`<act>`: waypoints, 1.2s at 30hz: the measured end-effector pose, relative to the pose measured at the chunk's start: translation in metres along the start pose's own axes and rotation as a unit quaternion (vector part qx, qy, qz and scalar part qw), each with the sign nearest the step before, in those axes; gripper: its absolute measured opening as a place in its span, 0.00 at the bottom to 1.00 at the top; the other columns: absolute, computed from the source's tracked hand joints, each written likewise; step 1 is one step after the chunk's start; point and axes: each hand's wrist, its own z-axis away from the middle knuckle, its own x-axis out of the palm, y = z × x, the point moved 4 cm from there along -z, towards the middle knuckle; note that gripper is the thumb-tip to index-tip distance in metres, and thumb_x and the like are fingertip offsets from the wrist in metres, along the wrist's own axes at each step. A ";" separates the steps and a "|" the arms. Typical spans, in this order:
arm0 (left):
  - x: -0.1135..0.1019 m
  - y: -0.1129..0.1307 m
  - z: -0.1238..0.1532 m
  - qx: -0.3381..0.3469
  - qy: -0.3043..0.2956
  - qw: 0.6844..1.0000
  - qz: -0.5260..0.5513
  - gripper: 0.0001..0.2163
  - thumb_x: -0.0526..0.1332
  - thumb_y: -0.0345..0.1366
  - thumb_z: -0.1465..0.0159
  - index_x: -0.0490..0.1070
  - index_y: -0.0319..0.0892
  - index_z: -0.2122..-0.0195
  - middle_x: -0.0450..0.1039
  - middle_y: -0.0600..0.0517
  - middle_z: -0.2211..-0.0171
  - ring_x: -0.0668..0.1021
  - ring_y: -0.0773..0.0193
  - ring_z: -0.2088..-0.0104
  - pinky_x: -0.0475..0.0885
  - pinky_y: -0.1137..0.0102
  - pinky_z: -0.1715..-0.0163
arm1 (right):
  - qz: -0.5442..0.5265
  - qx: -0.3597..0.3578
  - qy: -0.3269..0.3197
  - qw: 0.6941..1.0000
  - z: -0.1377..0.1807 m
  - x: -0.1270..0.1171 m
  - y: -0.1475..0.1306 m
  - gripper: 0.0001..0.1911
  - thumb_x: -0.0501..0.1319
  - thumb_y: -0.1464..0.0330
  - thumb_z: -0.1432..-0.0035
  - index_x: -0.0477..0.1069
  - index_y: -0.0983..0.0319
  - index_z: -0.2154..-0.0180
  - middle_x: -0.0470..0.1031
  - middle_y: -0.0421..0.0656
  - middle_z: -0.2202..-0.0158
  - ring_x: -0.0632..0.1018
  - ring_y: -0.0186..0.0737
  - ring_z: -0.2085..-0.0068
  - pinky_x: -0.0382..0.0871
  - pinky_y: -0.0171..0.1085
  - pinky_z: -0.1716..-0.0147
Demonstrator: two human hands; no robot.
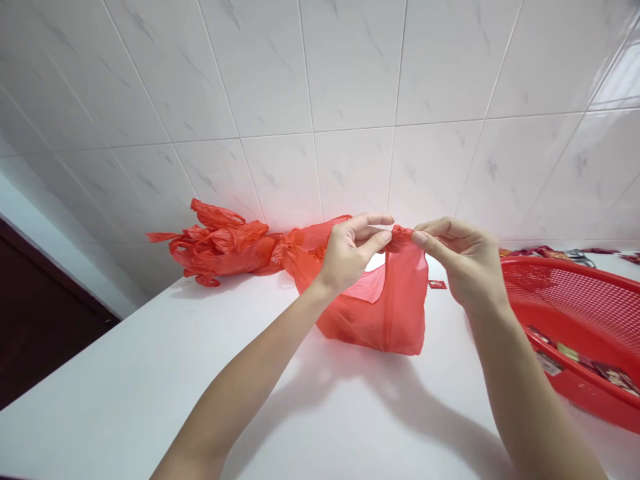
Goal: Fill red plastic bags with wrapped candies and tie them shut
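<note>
White, smooth surface (125, 373) nearest. Thin, translucent red plastic bag (370, 327) above it, centre; long axis roughly left-right, gathered handle pointing up. Left hand (350, 257) and right hand (463, 267) each pinch that handle from either side, thumbs against fingers. Right: red, mesh-sided plastic basket (575, 287). Farther left: crumpled red plastic bundle (220, 247). Behind: white, grey-veined tiled wall (350, 67).

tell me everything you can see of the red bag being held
The red bag looks like thin, translucent, creased plastic. Its bunched top is pinched by the left hand and right hand; the body hangs below, with a curved cutout. Whether it touches the white table is unclear.
</note>
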 end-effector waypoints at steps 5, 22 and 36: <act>0.001 0.004 -0.001 0.002 0.026 0.999 -0.027 0.12 0.70 0.40 0.41 0.77 0.41 0.60 0.82 0.49 0.67 0.83 0.60 0.65 0.77 0.62 0.58 | -0.049 0.020 0.005 0.999 -0.001 -0.001 0.006 0.13 0.73 0.56 0.46 0.77 0.57 0.73 0.78 0.41 0.71 0.78 0.41 0.67 0.74 0.41 0.64; 0.001 0.006 -0.009 -0.071 -0.030 0.997 0.001 0.07 0.72 0.34 0.45 0.80 0.40 0.65 0.82 0.48 0.64 0.82 0.60 0.61 0.75 0.59 0.52 | -0.072 0.021 0.026 0.997 -0.002 -0.006 0.009 0.12 0.75 0.59 0.49 0.77 0.57 0.75 0.79 0.40 0.73 0.78 0.40 0.69 0.75 0.41 0.65; -0.004 0.002 -0.016 0.015 0.002 0.998 -0.064 0.08 0.71 0.37 0.42 0.79 0.40 0.64 0.82 0.48 0.62 0.82 0.60 0.57 0.75 0.64 0.52 | -0.045 0.088 -0.108 0.989 -0.003 0.004 0.023 0.14 0.71 0.55 0.45 0.82 0.58 0.65 0.82 0.43 0.67 0.80 0.43 0.64 0.75 0.41 0.62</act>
